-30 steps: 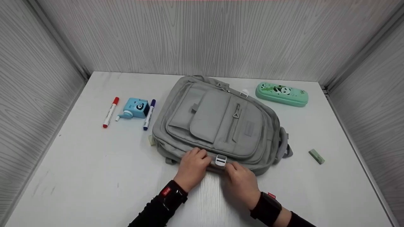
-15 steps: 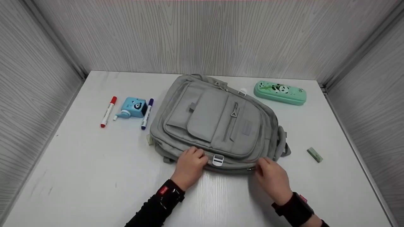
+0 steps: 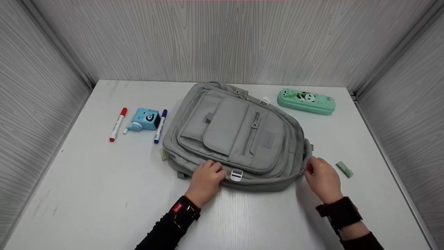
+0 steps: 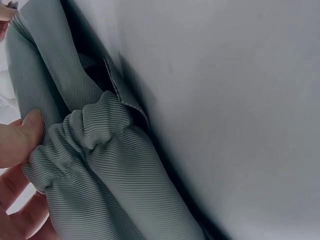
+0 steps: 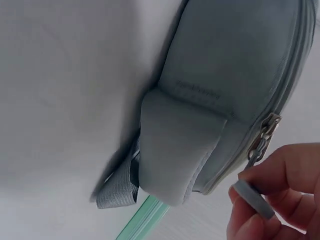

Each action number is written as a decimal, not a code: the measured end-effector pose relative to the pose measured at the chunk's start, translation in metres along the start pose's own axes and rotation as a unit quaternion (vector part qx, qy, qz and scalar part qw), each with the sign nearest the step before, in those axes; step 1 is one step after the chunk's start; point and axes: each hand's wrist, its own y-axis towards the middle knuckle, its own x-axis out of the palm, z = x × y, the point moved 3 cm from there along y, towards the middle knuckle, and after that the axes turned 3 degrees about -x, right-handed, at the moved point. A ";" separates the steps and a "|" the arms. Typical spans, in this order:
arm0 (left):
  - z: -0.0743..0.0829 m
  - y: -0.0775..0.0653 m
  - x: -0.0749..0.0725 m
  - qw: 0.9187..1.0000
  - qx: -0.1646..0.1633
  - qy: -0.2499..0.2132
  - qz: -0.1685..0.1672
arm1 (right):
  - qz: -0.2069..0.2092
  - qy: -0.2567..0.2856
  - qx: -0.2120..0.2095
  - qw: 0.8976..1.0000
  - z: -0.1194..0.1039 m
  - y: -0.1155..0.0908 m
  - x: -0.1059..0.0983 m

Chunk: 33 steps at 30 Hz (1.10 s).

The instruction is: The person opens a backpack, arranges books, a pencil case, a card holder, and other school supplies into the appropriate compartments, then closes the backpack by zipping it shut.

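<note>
Bag (image 3: 225, 126): on the bench (image 3: 86, 187), before the wall (image 3: 222, 38).
Left grip (image 3: 204, 181): on the bag's front edge, left of its buckle (image 3: 236, 175).
Right grip (image 3: 324, 180): at the bag's right end, on its zip pull (image 5: 254, 200).
Near marker (image 3: 160, 126): left of the bag, just beside it.
Sharpener (image 3: 147, 118): left of the bag, beyond the near marker.
Far marker (image 3: 118, 125): left of the bag, beyond the sharpener.
Case (image 3: 306, 102): behind the bag's right half, near it.
Eraser (image 3: 344, 169): right of the bag, beyond the right grip.
</note>
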 end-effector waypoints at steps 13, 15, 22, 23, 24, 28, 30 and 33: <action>-0.026 0.004 -0.004 0.999 -0.032 0.013 0.001 | -0.135 0.003 0.015 0.991 -0.016 -0.016 0.003; -0.034 0.005 -0.005 0.999 -0.051 0.018 -0.006 | -0.148 -0.004 -0.002 0.989 -0.028 -0.022 0.002; -0.060 0.003 -0.014 0.992 -0.116 0.040 -0.015 | -0.189 0.003 -0.073 0.979 -0.073 -0.039 0.011; -0.063 0.002 -0.015 0.991 -0.127 0.042 -0.018 | -0.188 0.006 -0.089 0.978 -0.079 -0.042 0.013; -0.064 0.002 -0.017 0.989 -0.138 0.041 -0.023 | -0.183 0.009 -0.108 0.977 -0.085 -0.044 0.016; -0.057 0.003 -0.026 0.986 -0.162 0.028 -0.026 | -0.148 0.017 -0.179 0.973 -0.104 -0.052 0.023; -0.041 0.006 -0.030 0.989 -0.150 0.001 -0.015 | -0.134 0.021 -0.200 0.970 -0.109 -0.054 0.026; -0.005 0.010 -0.034 0.992 -0.112 -0.057 -0.025 | -0.123 0.026 -0.217 0.968 -0.114 -0.056 0.028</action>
